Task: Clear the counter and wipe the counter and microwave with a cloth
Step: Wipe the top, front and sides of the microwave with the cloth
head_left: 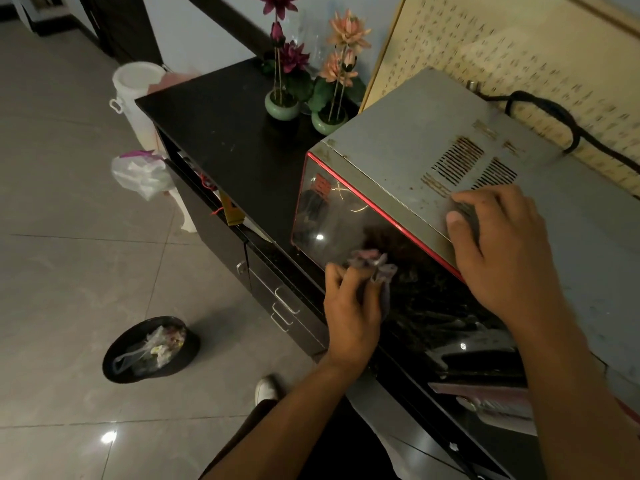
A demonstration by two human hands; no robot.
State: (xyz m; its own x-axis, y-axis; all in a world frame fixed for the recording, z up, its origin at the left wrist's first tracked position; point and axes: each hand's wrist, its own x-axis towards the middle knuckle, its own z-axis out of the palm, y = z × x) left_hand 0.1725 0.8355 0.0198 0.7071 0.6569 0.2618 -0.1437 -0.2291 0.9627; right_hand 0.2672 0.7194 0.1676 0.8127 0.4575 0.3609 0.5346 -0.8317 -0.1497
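- My left hand [349, 306] has its fingers bunched round the cloth [372, 263], a crumpled greyish rag, and presses it against the glass door [332, 220] of the microwave [398, 140].
- My right hand [502, 251] lies on the microwave's top at the front edge, above the door. The fingers are bent over something dark; I cannot tell whether it is a held pad or only shadow.
- The microwave stands on the black counter [221, 126], with bare counter stretching away to its far left, up to two flower pots [282, 105].
- What the next stroke depends on, as I judge it: the door's long axis runs from the far red-trimmed corner toward me. The cloth sits roughly midway along it, so a wipe should travel along that line.
- The left hand is the nearer one to the glass (the right looks better placed to steady the box from above).
- A bin [149, 351] with rubbish sits on the floor, well apart.
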